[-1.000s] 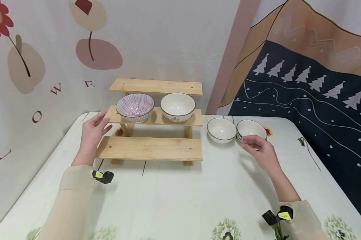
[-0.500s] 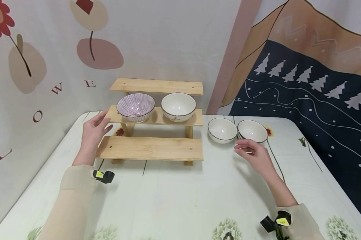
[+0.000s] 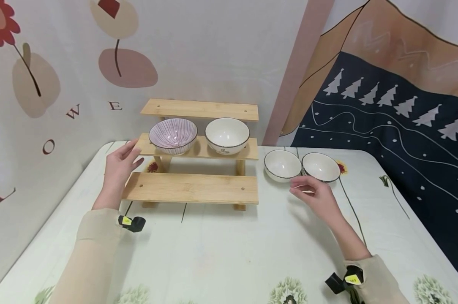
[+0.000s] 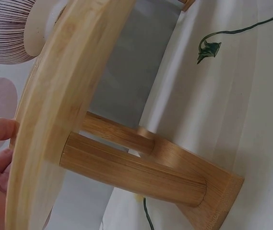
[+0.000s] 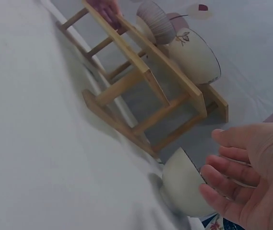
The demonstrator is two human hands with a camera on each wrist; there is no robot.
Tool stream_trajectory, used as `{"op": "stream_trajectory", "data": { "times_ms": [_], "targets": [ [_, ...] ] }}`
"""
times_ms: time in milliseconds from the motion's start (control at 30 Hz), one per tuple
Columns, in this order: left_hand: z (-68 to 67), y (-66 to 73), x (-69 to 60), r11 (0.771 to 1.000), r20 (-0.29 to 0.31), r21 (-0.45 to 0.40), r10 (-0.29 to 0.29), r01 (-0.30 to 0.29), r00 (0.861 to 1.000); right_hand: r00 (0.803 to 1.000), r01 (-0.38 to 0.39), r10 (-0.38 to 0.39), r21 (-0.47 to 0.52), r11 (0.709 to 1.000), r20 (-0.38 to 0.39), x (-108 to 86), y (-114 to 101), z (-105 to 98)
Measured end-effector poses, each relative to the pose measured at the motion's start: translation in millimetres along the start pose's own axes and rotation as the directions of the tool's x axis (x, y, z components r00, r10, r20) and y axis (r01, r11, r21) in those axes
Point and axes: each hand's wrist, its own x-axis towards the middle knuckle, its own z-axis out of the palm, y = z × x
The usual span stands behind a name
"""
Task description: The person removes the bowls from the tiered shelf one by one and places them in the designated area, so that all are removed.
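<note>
At the left end of the middle board of the three-tier wooden shelf [image 3: 191, 188], the left hand [image 3: 118, 164] grips the edge; its fingertips also show against the board [image 4: 64, 96] in the left wrist view. A purple-striped bowl [image 3: 173, 136] and a white bowl [image 3: 227, 135] sit upright on that middle board. Two smaller white bowls, one left [image 3: 282, 164] and one right [image 3: 320, 166], stand side by side on the table. The right hand [image 3: 316, 198] hovers at their front with relaxed fingers, holding nothing, close to the left one's rim [image 5: 184, 187].
The table has a pale flowered cloth [image 3: 214, 253]. Behind it hangs a light patterned curtain [image 3: 214, 50], with a dark tree-printed cloth [image 3: 366, 122] at the right. The shelf's top board [image 3: 200, 109] and bottom board hold nothing.
The right hand has come away from the right small bowl and moved left, to the front of the left small bowl. The left hand keeps its hold on the shelf.
</note>
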Motion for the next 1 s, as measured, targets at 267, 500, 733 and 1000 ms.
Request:
{"op": "stream_trajectory", "data": {
  "times_ms": [267, 500, 733, 1000],
  "targets": [
    [-1.5, -2.8, 1.3, 0.999, -0.004, 0.002, -0.032, 0.032, 0.999, 1.0, -0.002, 0.002, -0.008, 1.0, 0.005, 9.6, -11.0, 5.1],
    [0.1, -2.0, 3.4, 1.0, -0.006, 0.004, -0.025, 0.025, 1.0, 1.0, -0.018, 0.018, -0.015, 1.0, -0.011, 21.2, -26.0, 8.1],
    [0.0, -0.4, 3.0, 1.0, -0.005, 0.016, -0.021, 0.021, 1.0, 1.0, 0.006, -0.005, 0.039, 0.999, -0.015, 32.5, -45.1, 11.6],
    [-1.3, -2.5, 2.4, 1.0, 0.012, -0.025, -0.006, 0.006, 1.0, 1.0, 0.016, -0.015, 0.101, 0.995, -0.005, 45.6, -60.4, 21.3]
  ]
}}
